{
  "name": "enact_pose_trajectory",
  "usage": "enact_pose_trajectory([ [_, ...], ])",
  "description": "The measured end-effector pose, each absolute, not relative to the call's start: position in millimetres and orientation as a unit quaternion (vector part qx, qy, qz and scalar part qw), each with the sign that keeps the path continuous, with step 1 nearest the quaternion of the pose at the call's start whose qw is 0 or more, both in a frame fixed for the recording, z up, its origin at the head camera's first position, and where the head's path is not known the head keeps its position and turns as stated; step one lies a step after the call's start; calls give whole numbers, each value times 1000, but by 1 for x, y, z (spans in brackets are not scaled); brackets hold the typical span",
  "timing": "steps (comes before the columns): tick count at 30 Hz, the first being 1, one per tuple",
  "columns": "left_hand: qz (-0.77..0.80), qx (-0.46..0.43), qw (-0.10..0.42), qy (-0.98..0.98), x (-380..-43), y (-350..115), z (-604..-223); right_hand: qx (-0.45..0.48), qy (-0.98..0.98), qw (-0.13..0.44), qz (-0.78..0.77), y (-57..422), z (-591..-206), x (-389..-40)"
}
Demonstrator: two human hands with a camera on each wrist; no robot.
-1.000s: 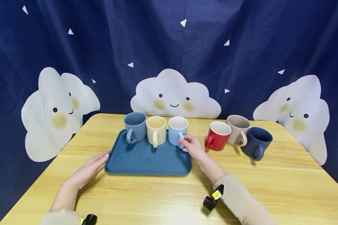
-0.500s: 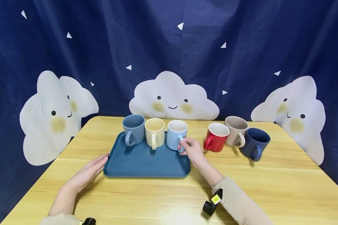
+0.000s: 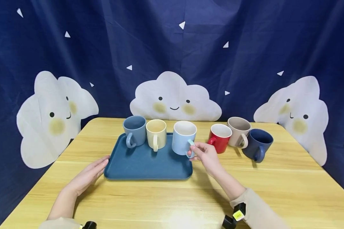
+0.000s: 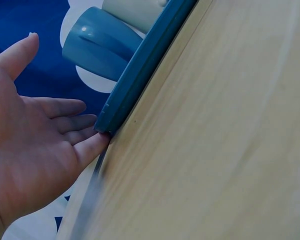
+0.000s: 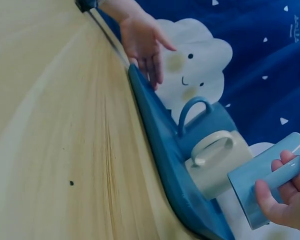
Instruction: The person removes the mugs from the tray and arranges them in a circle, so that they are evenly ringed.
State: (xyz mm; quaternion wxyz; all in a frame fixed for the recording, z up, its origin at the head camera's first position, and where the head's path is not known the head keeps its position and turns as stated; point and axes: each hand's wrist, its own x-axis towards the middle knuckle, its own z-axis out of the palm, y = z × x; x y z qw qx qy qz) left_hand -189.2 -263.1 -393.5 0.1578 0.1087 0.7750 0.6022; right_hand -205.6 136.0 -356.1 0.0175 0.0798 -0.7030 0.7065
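The right hand (image 3: 207, 155) pinches the handle of a light blue mug (image 3: 183, 136), tilted above the blue tray's (image 3: 146, 165) three o'clock edge. The left hand (image 3: 87, 176), fingers straight together, touches the tray at nine o'clock. The mug looks rigid, smooth and breakable, so its handle seems the safest hold.

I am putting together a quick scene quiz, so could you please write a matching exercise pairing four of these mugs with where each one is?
Things:
1. light blue mug
2. cream mug
3. red mug
4. navy mug

Places:
A. on the table, farthest right
B. held by its handle in the right hand
C. on the tray, beside the grey-blue mug
D. on the table, just right of the tray

Pairs: 1-B, 2-C, 3-D, 4-A
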Motion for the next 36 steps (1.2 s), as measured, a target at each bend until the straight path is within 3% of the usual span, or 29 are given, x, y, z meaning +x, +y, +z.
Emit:
enact_pose_trajectory([
  [8, 603, 106, 163, 774, -189, -263, -392, 94, -703, 10, 704, 163, -348, -182],
  [19, 601, 112, 156, 776, -190, -264, -393, 151, -693, 65, 702, 214, -347, -150],
  [36, 594, 111, 158, 781, -191, -265, -392, 98, -725, 91, 676, 249, -365, -131],
])
